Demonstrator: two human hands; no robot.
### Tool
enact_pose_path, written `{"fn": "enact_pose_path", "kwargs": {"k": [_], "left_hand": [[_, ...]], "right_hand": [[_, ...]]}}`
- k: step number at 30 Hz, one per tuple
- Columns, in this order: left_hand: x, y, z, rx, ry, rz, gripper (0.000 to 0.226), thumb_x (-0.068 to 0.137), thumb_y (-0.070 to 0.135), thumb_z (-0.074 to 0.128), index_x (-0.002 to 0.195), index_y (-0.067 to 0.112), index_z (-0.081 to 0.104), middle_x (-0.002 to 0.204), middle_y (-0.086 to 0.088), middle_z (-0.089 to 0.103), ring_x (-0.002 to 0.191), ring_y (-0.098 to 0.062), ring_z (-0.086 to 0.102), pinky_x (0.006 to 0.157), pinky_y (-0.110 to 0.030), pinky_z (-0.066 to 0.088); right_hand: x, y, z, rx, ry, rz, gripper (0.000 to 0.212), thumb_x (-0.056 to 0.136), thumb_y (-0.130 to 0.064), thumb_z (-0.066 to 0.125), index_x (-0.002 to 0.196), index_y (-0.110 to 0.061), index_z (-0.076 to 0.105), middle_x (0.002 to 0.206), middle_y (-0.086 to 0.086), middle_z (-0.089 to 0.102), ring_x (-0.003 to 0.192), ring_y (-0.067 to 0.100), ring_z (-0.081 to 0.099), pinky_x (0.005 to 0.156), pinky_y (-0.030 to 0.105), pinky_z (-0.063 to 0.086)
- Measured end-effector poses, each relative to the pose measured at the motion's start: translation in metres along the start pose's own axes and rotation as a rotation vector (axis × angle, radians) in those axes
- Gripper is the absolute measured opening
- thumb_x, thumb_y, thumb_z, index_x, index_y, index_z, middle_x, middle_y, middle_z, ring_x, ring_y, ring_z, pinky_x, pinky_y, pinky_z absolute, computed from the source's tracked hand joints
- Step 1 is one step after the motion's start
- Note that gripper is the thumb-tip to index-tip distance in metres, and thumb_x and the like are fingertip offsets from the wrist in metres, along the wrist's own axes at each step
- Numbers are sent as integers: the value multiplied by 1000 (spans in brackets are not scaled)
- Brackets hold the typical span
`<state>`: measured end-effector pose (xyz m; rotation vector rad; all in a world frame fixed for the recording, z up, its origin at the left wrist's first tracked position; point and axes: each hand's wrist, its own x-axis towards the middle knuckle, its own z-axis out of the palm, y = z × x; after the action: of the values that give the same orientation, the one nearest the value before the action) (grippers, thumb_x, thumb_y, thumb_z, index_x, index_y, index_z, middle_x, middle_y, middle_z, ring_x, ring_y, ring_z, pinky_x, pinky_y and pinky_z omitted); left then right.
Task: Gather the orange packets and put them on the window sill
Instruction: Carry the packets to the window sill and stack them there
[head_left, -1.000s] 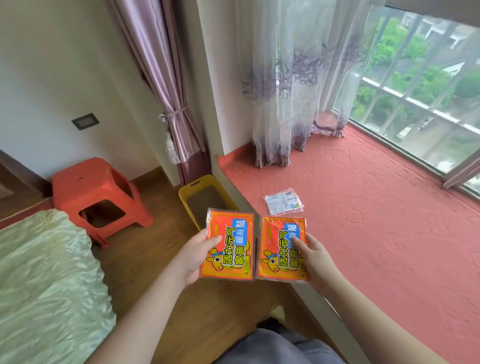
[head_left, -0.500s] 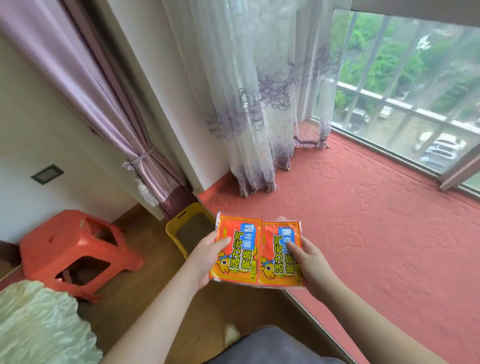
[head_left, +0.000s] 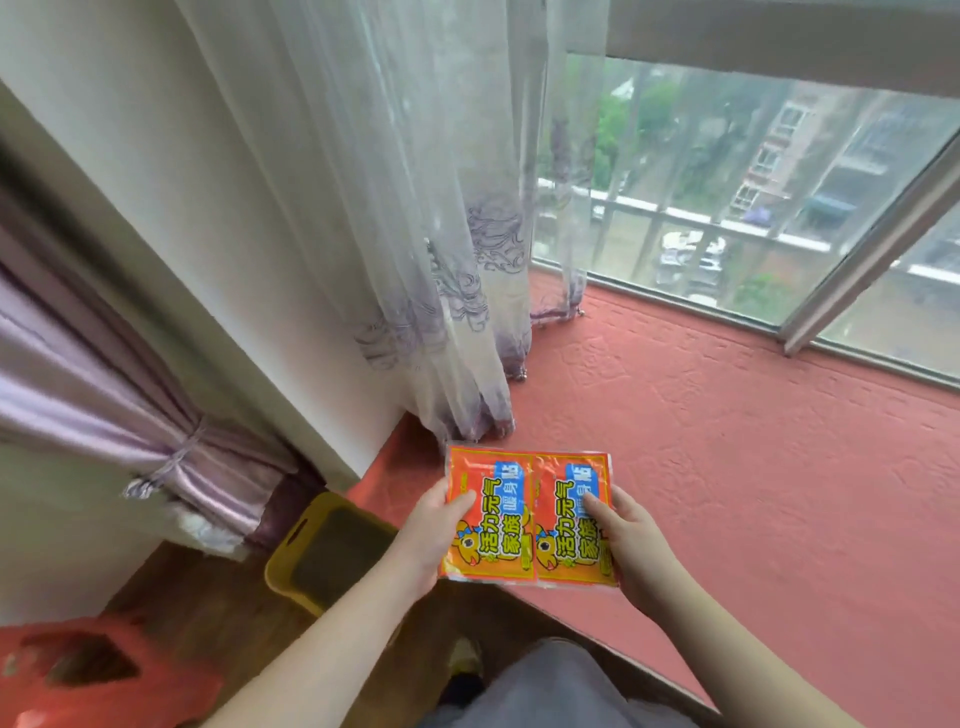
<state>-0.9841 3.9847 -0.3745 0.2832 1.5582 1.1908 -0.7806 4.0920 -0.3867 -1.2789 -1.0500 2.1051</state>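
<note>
Side by side, two orange packets — left hand (head_left: 423, 540) pinches the left packet (head_left: 488, 517), right hand (head_left: 631, 545) the right packet (head_left: 571, 519). Both grips closed, above the red window sill (head_left: 753, 467)

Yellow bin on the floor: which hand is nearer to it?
Left. The left hand holds its orange packet just right of the yellow bin, almost over its rim. The right hand is farther right, past both packets, over the window sill.

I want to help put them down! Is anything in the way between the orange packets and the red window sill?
Nothing visible. Both orange packets are held side by side by the left hand and right hand, over the window sill's near edge, bare beneath and beyond them.
</note>
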Motion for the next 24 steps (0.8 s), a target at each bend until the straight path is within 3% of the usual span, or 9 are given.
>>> {"fn": "enact_pose_path", "kwargs": {"k": [4,7,11,14,19,24], "left_hand": [[26,9,-5,222,-48,70,21,100,21,51,116,23,65,102,-3,79,93,-21,76,85,-42,61],[43,7,2,439,-85,111,21,100,26,51,115,26,65,109,-1,76,101,-20,71,95,-47,55],[58,-4,25,544,-171,96,20,100,27,51,113,23,65,109,-4,75,103,-23,70,97,-49,52],[67,-15,43,501,-237,25,19,101,27,50,113,25,65,110,-5,76,102,-24,71,96,-50,54],[89,-27,64,274,-309,-178,20,102,21,49,118,20,61,109,-12,77,101,-31,73,90,-52,58],[115,-55,75,363,-325,-228,22,101,17,52,122,22,55,110,-8,75,91,-19,76,68,-35,62]], "right_hand": [[0,9,10,70,97,-16,17,99,-11,53,111,-12,65,95,14,79,77,27,77,62,40,62],[-1,14,8,117,160,-23,18,99,-11,52,112,-14,65,99,15,78,80,28,76,68,43,63],[2,21,1,170,221,-15,18,100,-11,52,114,-11,63,101,17,77,82,29,75,70,44,63],[8,30,-2,201,235,-15,19,100,-16,51,114,-14,64,100,14,79,84,29,76,69,42,63],[18,51,-11,307,227,14,42,93,-43,53,127,-20,61,118,16,73,108,37,69,92,57,55],[40,76,-19,252,258,104,39,96,-46,51,130,-29,53,119,10,73,107,31,71,93,57,54]]}}
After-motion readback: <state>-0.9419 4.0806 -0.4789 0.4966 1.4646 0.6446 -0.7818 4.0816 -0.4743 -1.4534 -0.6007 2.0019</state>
